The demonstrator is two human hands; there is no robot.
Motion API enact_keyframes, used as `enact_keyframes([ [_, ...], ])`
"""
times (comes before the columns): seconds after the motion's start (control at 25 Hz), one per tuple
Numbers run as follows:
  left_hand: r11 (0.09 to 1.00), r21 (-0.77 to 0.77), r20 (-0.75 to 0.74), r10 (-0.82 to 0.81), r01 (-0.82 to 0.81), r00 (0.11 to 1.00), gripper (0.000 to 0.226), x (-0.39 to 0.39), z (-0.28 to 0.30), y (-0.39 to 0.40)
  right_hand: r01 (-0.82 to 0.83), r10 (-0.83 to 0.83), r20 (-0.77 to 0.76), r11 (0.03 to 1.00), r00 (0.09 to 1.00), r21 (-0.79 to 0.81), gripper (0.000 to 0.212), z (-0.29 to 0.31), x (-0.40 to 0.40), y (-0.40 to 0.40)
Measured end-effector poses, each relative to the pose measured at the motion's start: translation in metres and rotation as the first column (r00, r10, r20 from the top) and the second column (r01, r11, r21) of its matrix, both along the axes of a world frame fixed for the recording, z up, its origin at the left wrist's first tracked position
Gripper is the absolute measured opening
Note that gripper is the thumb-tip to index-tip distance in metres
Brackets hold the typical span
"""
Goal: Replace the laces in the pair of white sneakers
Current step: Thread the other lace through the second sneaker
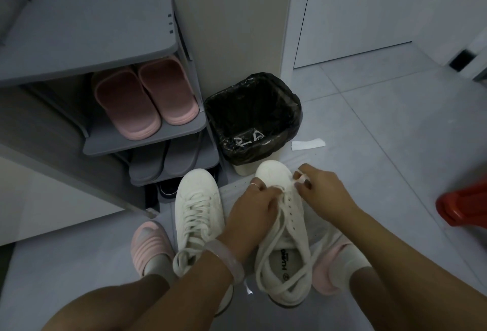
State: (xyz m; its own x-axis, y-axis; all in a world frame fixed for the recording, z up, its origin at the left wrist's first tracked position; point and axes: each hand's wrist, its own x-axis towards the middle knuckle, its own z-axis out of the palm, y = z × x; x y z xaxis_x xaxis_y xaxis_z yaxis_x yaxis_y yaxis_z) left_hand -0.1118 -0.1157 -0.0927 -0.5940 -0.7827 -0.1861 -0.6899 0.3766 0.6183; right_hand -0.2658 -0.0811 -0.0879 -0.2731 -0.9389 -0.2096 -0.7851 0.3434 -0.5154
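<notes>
Two white sneakers stand on the floor between my feet. The left sneaker [197, 206] is fully laced, its lace ends lying loose by my wrist. The right sneaker [286, 230] has a white lace [274, 259] running only through the eyelets near the toe, with long loose ends looping over its opening. My left hand [251, 206] pinches the lace at the left eyelets near the toe. My right hand [320, 191] pinches the lace end at the right side of the toe.
A grey shoe rack [87, 40] at the left holds pink slippers [143, 98] and grey slippers. A bin with a black bag [253, 117] stands just beyond the sneakers. A white paper scrap [308, 144] lies on the tiles; a red object [463, 206] is at the right edge.
</notes>
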Motion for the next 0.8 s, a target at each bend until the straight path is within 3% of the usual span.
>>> enact_keyframes([
  [0.12, 0.998, 0.057, 0.031, -0.037, 0.035, 0.999, 0.029, -0.004, 0.003, 0.003, -0.195, 0.198, -0.083, 0.98, 0.977, 0.043, 0.021, -0.012, 0.01, 0.0],
  [0.4, 0.999, 0.007, 0.114, 0.038, -0.039, 0.993, 0.025, -0.01, 0.0, 0.009, -0.253, 0.267, -0.275, 0.964, 0.924, 0.086, 0.015, -0.012, 0.018, -0.003],
  [0.48, 0.998, 0.021, 0.119, 0.06, -0.063, 0.991, 0.024, -0.013, -0.001, 0.008, -0.25, 0.246, -0.36, 0.968, 0.9, 0.034, 0.018, -0.02, 0.022, 0.0],
  [0.64, 0.997, -0.026, 0.138, 0.076, -0.073, 0.988, 0.026, -0.018, 0.001, 0.014, -0.237, 0.192, -0.401, 0.969, 0.896, -0.066, 0.06, -0.026, 0.028, 0.004],
  [0.72, 0.996, -0.055, 0.156, 0.075, -0.067, 0.985, 0.026, -0.019, 0.002, 0.015, -0.222, 0.193, -0.342, 0.974, 0.92, -0.048, 0.045, -0.023, 0.028, 0.005],
  [0.8, 0.996, -0.044, 0.171, 0.088, -0.082, 0.981, 0.025, -0.019, 0.002, 0.013, -0.212, 0.214, -0.18, 0.977, 0.96, 0.029, 0.018, -0.014, 0.018, 0.0],
])
